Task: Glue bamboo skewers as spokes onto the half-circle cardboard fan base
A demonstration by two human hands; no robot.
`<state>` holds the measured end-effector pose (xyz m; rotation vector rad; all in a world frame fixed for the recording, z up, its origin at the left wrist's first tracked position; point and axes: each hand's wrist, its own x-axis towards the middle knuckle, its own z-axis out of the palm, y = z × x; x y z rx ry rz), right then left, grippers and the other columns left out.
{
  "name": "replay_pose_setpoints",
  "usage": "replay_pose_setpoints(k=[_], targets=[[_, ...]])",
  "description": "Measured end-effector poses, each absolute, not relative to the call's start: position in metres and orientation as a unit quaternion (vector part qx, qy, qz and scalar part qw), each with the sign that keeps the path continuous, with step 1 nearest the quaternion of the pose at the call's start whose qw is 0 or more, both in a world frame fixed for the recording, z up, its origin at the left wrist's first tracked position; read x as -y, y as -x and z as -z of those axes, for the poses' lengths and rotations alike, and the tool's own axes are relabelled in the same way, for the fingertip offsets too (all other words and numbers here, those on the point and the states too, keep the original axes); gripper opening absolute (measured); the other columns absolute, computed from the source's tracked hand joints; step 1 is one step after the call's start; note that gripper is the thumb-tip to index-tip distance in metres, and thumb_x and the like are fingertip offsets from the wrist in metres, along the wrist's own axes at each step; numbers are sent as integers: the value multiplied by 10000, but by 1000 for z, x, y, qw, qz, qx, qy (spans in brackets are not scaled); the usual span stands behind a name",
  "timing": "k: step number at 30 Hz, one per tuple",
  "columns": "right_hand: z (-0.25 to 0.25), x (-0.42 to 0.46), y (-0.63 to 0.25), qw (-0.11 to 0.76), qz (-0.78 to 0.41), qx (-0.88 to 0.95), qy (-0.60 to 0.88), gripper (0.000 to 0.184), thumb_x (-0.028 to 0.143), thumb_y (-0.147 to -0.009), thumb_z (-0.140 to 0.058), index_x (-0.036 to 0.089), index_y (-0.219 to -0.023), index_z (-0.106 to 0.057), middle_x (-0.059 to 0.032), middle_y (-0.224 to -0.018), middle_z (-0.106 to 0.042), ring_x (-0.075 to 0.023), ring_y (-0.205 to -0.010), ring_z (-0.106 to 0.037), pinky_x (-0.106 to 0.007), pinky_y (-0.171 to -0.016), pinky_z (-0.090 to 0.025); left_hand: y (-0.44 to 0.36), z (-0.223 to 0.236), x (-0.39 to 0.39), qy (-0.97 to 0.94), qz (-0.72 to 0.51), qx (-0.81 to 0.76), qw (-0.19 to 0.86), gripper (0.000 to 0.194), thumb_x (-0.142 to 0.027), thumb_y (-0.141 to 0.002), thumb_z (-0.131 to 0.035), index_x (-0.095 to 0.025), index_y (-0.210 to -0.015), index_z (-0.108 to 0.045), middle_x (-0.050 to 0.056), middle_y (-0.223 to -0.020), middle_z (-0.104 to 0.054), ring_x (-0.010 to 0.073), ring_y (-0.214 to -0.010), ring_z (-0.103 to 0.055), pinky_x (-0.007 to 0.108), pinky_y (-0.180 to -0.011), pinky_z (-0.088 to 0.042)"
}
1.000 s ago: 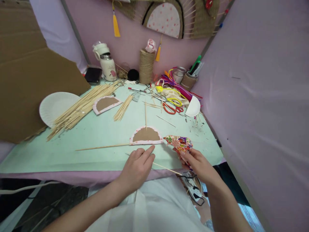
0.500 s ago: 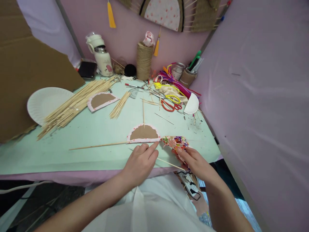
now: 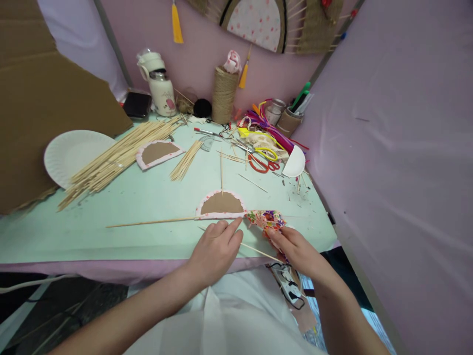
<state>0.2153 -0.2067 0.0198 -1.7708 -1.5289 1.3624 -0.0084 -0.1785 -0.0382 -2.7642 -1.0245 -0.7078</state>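
Lower centre of the frame, left hand (image 3: 216, 249): index finger stretched out, its tip at or just beside the right corner of a brown cardboard half-disc edged in pink-dotted white fabric (image 3: 222, 202); whether the bent fingers grip anything, I cannot tell.
Right hand (image 3: 297, 250): clamped on a crumpled multicoloured floral fabric piece (image 3: 265, 217), right of centre, its narrow end meeting that corner.
Corner: probably the weak spot; a tug on the floral piece could drag the half-disc askew (any fastening is too small to see).
Thin pale bamboo stick (image 3: 260, 250): passes beneath the left hand, right end near the desk's front edge; a forearm brushing it could knock it down.
Desk (image 3: 158, 197): pale green, bundled bamboo sticks (image 3: 121, 155) upper left, red-handled scissors (image 3: 258, 163) upper right.
Room: pink wall (image 3: 199, 64) behind, lilac sheeting (image 3: 391, 172) along the right.
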Motion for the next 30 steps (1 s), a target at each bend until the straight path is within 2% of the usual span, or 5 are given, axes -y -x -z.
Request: replay_pose_setpoints(k=[18,30], targets=[[-18,209,-217,208,-469,560,651,493,626,-928,-414,177,-799,-571,33,-631,-432,-119,-566,-379,-248,-519,-350,8,39,179,909,230,342,56,93,-122,-880,-561,-177,-910,-630,81,-1343,-609,232,-880,-496,376,-744,-428],[-16,211,-223,200,-462,558,660,506,646,-924,-413,192,-719,-498,39,-577,-441,-128,-552,-432,-257,-530,-357,7,35,180,907,240,340,65,74,-132,-874,-588,-171,-902,-644,75,-1306,-638,236,-868,-496,368,-721,-434]])
